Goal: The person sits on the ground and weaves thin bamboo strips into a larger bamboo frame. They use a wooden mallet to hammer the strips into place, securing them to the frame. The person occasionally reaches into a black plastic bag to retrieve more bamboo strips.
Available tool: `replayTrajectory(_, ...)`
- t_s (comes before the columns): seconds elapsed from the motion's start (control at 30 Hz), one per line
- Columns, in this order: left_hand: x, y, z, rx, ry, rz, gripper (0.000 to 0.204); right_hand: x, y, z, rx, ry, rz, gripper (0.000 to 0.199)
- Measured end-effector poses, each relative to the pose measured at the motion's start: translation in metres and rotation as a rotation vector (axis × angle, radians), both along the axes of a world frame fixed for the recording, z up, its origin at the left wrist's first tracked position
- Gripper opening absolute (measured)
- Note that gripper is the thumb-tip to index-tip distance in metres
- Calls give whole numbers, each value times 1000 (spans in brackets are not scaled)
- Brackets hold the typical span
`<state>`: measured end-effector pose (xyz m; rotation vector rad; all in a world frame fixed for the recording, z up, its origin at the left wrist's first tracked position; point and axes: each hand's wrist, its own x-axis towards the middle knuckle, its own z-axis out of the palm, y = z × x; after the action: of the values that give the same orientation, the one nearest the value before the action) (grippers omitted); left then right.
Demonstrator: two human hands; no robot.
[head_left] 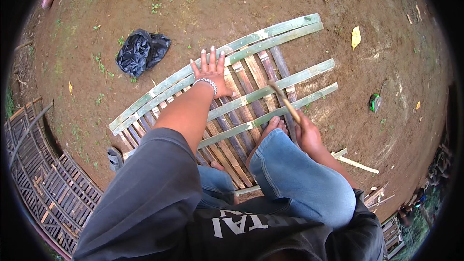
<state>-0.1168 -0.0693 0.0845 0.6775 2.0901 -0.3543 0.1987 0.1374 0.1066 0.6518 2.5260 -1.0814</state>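
Observation:
A slatted bamboo panel (256,97) lies on the ground beneath me, with brown slats crossed by long green strips. Flat on the far green strips (270,31), my left hand (211,75) presses down with its fingers spread; a braided bracelet (207,83) circles that wrist. My right hand (308,134) grips the pale wooden handle of a hammer (290,108) at the panel's right side. The hammer's head is over the slats between the middle strips, to the right of my left hand. My bare foot (274,128) rests on the panel beside the near green strip.
A crumpled black plastic bag (141,52) lies at the far left. The green tape measure (374,102) is on the dirt to the right, beyond some bamboo offcuts (357,163). More slatted panels (53,183) are stacked at the left edge, near a grey sandal (114,158).

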Motion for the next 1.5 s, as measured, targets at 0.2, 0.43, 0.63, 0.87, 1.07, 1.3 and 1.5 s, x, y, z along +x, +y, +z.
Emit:
replayTrajectory(0.2, 3, 0, -1, 32, 3, 4, 148, 2, 4, -2, 71, -376, 80, 41)
replayTrajectory(0.43, 0, -12, 2, 162, 24, 17, 136, 27, 16, -11, 9, -51, -76, 50)
replayTrajectory(0.63, -6, -86, -5, 919, 455, 251, 51, 22, 5, 1, -62, -172, -180, 45)
replayTrajectory(0.87, -126, -167, -26, 969, 1125, 939, 16, 20, 8, -2, -161, -191, -219, 44)
replayTrajectory(1.07, -179, -201, -57, 187, 738, 553, 29, 27, 13, -10, -165, -130, -251, 48)
replayTrajectory(1.3, -158, -173, -44, 181, 736, 654, 32, 11, 14, 6, -135, -194, -254, 50)
replayTrajectory(1.5, -142, -171, -23, 400, 850, 875, 28, -7, 7, 13, -141, -209, -272, 51)
